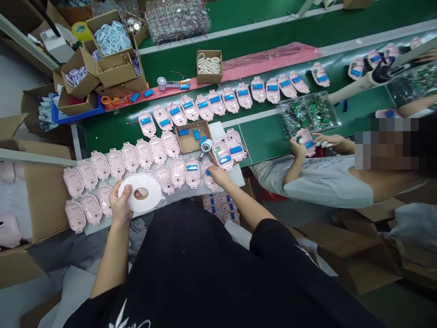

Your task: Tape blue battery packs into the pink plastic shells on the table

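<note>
**Pink shells and a tape roll at the bench**

Pink plastic shells [129, 157] lie in rows across the white bench [238, 178], some bare inside, some already carrying a blue battery [191, 167]. The left hand [120, 200] holds a wide white tape roll [141, 193] just above the near rows. Its fingers are clenched around the left rim, with the thumb across the face of the roll. The roll stands almost flat towards the camera, its core showing in the middle.

The right hand [218, 175] reaches to the right end of the near row and rests on one shell [208, 180]. The fingers [210, 171] are bent down onto a blue piece in that shell. Whether they pinch it or only press on it cannot be told.

Just beyond that hand sits a small open box [182, 145] with loose blue batteries inside, and a small tape dispenser [205, 146] lies beside it. Two more shells with batteries rest to the right of the box.

Farther off, a green belt [266, 136] carries a long line of shells, each with a battery. A co-worker sits at the right, both hands [300, 146] on a shell, near a clear tray [336, 119] of green circuit boards. Cardboard boxes [112, 68] of white and blue rings stand stacked at the far left.
</note>
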Tool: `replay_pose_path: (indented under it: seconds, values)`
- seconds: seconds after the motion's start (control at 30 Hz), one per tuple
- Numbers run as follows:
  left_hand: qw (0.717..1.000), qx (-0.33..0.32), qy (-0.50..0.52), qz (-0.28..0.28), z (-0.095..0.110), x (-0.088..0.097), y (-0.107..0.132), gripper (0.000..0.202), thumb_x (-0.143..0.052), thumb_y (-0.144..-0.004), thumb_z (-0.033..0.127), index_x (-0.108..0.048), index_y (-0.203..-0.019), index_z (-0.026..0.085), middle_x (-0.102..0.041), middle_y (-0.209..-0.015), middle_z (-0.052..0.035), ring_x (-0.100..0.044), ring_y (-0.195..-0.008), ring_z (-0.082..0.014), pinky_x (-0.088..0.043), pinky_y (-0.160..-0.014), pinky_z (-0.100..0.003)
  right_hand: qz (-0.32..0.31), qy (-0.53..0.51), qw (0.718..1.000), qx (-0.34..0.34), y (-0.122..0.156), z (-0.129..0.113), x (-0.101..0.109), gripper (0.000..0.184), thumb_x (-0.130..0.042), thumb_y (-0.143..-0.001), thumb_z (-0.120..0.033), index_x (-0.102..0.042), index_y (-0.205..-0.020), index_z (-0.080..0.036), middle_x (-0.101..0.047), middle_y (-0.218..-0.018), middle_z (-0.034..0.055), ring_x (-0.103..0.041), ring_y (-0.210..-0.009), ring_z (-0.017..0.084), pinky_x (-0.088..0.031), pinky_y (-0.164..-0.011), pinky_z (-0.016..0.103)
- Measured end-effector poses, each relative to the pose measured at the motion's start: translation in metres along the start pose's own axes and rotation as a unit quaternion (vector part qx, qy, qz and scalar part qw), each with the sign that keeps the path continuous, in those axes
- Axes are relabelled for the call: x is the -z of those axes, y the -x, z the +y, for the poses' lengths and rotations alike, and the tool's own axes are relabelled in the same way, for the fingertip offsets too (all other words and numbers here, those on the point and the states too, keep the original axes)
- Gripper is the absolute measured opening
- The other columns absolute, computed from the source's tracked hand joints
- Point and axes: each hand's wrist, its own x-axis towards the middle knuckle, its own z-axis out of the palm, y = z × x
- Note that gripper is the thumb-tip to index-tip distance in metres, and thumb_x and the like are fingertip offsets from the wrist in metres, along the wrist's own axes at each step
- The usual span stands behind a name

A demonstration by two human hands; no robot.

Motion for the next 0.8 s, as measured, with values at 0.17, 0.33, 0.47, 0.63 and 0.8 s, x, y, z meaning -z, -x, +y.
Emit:
replay_pose_path:
  seconds: [0.17,0.33,0.47,0.63,0.8]
  values:
    - [1.0,0.01,-0.012,-0.006,-0.011,0.005,0.009,0.053,-0.088,-0.063,0.055,-0.07,-0.094,0.016,-0.067,-0.08,-0.0002,-0.059,-0.065,-0.0126,-0.048,-0.062,-0.023,-0.042,0.078,0.996,0.012,-0.016,-0.006,0.005,0.042,-0.045,-0.092,0.004,-0.064,-0.126,-0.012,-0.067,-0.131,0.0186,-0.061,-0.124,0.024,-0.048,-0.099,0.029]
    - [1.0,0.026,-0.003,0.0,-0.015,0.012,0.011,0.052,-0.089,-0.061,0.053,-0.071,-0.095,0.017,-0.068,-0.082,-0.0009,-0.06,-0.067,-0.0137,-0.048,-0.063,-0.024,-0.045,0.099,0.994,0.003,-0.024,-0.009,-0.008,0.039,-0.043,-0.098,-0.001,-0.064,-0.129,-0.011,-0.066,-0.133,0.0211,-0.061,-0.126,0.024,-0.048,-0.101,0.03]
    - [0.999,0.035,-0.017,-0.004,-0.016,0.015,0.01,0.052,-0.087,-0.063,0.055,-0.07,-0.095,0.017,-0.067,-0.08,-0.0002,-0.057,-0.063,-0.0131,-0.046,-0.062,-0.025,-0.048,0.114,0.992,-0.003,-0.03,-0.014,-0.016,0.04,-0.038,-0.101,-0.005,-0.063,-0.132,-0.011,-0.065,-0.136,0.0216,-0.06,-0.128,0.024,-0.05,-0.102,0.031]
    - [0.999,0.041,-0.024,-0.002,-0.015,0.015,0.009,0.054,-0.087,-0.062,0.055,-0.07,-0.095,0.017,-0.067,-0.082,-0.0006,-0.059,-0.068,-0.0143,-0.047,-0.065,-0.025,-0.056,0.128,0.99,0.002,-0.033,-0.016,-0.021,0.039,-0.036,-0.103,-0.007,-0.063,-0.132,-0.008,-0.063,-0.134,0.0268,-0.058,-0.129,0.027,-0.054,-0.099,0.037]
    - [0.999,0.033,-0.02,-0.005,-0.005,0.009,0.009,0.054,-0.088,-0.061,0.054,-0.07,-0.095,0.016,-0.068,-0.087,-0.0025,-0.061,-0.074,-0.0156,-0.049,-0.069,-0.025,-0.074,0.128,0.989,0.025,-0.036,-0.013,-0.023,0.043,-0.032,-0.104,-0.009,-0.059,-0.137,-0.007,-0.06,-0.139,0.0281,-0.057,-0.13,0.031,-0.055,-0.095,0.042]
